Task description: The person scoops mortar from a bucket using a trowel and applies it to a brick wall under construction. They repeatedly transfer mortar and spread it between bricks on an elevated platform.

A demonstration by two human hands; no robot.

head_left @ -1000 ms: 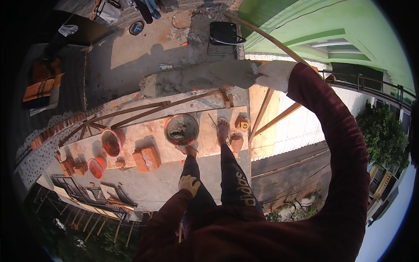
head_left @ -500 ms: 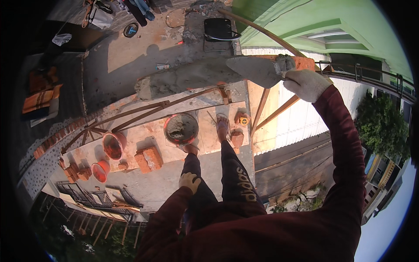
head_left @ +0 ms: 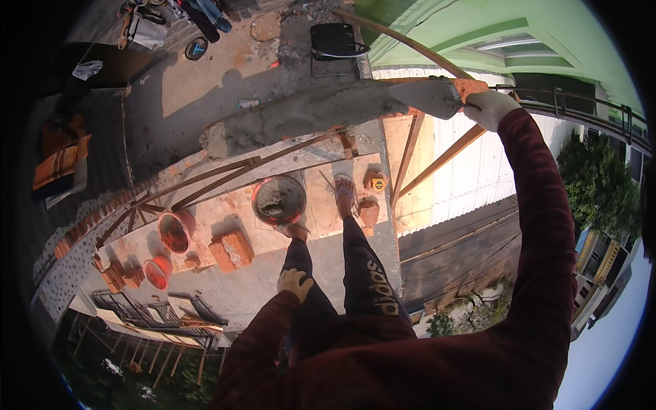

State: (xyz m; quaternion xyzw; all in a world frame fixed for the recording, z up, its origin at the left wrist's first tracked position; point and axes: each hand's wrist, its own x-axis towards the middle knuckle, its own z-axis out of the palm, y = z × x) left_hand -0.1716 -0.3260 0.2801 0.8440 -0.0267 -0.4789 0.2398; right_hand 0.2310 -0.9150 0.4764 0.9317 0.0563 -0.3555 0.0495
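Observation:
My right hand (head_left: 490,109), in a pale work glove, grips a trowel (head_left: 429,100) near the right end of a brick wall top. The pointed blade faces left, lying over a long bed of grey wet mortar (head_left: 294,113); whether it presses into it I cannot tell. Orange brick (head_left: 471,87) shows bare beside the trowel's handle end. My left hand (head_left: 296,283), gloved too, rests on my left leg with fingers laid over it, holding nothing. A bucket of mortar (head_left: 280,199) stands by my feet, below the wall.
I stand on a board platform (head_left: 321,188) with brick pieces (head_left: 231,251), two red buckets (head_left: 176,231) and a yellow tape measure (head_left: 378,184). Wooden braces (head_left: 225,179) run along the wall. A black chair (head_left: 336,42) stands beyond it. The platform edge drops off at right.
My right hand and the trowel have shifted a little to the right. The mortar lump near the handle no longer shows, and mortar covers more of the wall top. My left hand stays put.

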